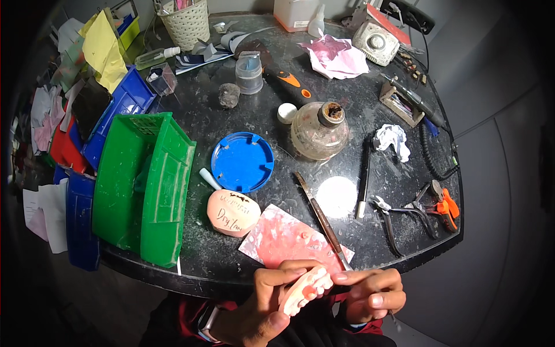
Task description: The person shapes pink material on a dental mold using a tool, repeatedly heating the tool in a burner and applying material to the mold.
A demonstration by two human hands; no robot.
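Note:
At the table's front edge my left hand (260, 306) grips a pale pink dental cast (306, 294), fingers and thumb around its sides. A row of teeth with an orange-red patch faces up on it. My right hand (370, 296) is beside it, index fingertip at the cast's right end. The other fingers curl round a thin dark tool (393, 316), mostly hidden by the hand. Just beyond lies a white card (283, 237) smeared with pink-red material. A wooden-handled spatula (321, 220) rests with its near end over the card. Left of the card sits a pink plaster block (233, 215) with handwriting.
A green bin (165, 196) and blue bins (80, 222) crowd the left. Behind the card are a round blue tray (241, 163) and a glass bottle (319, 139). Pliers (404, 211), orange-handled cutters (446, 209) and a corded handpiece (419, 99) lie right.

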